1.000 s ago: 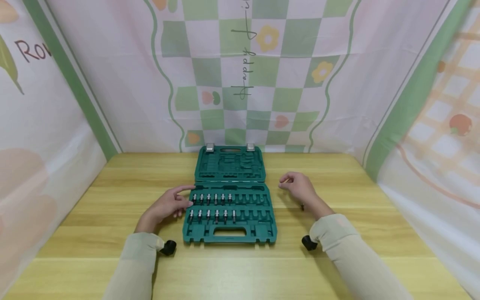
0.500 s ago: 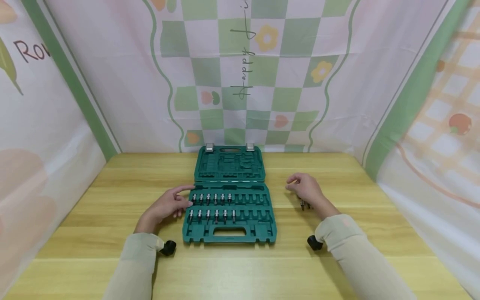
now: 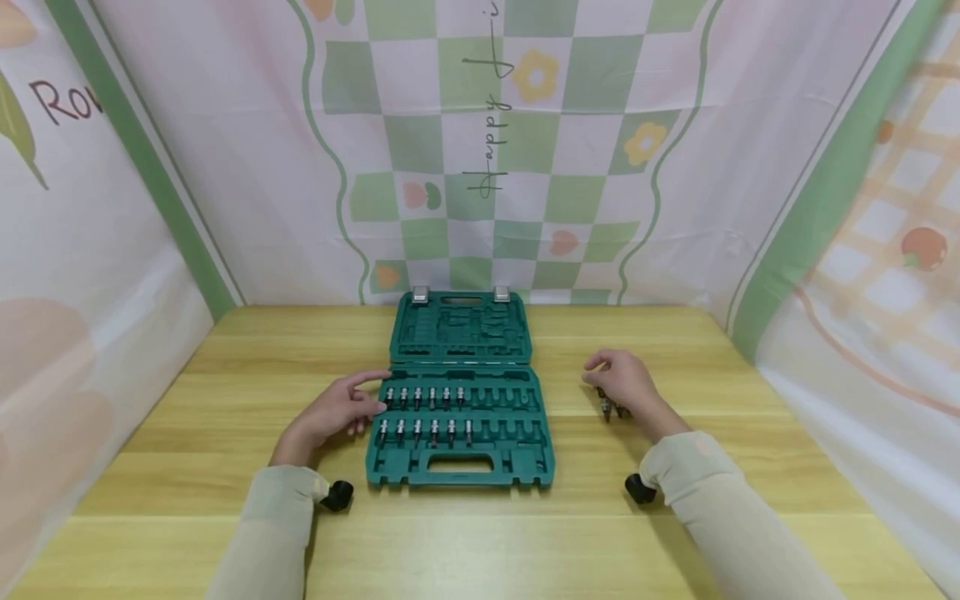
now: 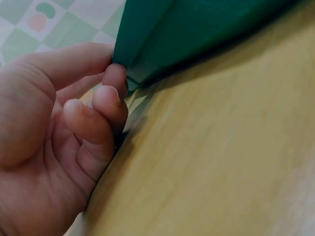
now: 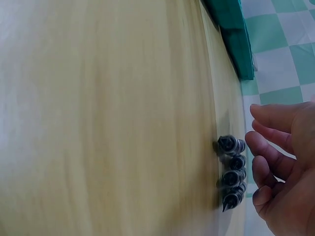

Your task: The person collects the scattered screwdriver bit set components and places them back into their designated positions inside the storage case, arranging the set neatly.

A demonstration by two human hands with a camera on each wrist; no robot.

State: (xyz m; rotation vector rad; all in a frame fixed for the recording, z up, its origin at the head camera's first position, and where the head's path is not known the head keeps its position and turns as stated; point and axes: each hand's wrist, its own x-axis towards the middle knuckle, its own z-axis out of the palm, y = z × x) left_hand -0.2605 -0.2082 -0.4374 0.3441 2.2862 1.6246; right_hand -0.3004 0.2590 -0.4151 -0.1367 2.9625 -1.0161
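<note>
A green plastic case (image 3: 525, 473) lies spread out on the table with its lid (image 3: 461, 350) laid back. Two rows of silver bit sockets (image 3: 434, 430) with dark tips fill its left slots; the right slots hold none. At the case's left side, my left hand (image 3: 337, 408) touches the edge with extended index finger and thumb, the other fingers loosely bent. My right hand (image 3: 624, 381) hovers over several loose bit sockets (image 5: 231, 178) grouped on the table right of the case. In the right wrist view its thumb and fingers are apart, with nothing visible between them.
The wooden table (image 3: 450, 550) is enclosed by a patterned cloth backdrop (image 3: 480, 125) at the back and sides. Two metal latches (image 3: 501, 293) stick up at the lid's far edge. A dark wrist-worn device (image 3: 640, 488) sits by each sleeve.
My right hand has moved right, away from the case, to above the loose bit sockets, and more of them show. The left hand and the case have stayed put.
</note>
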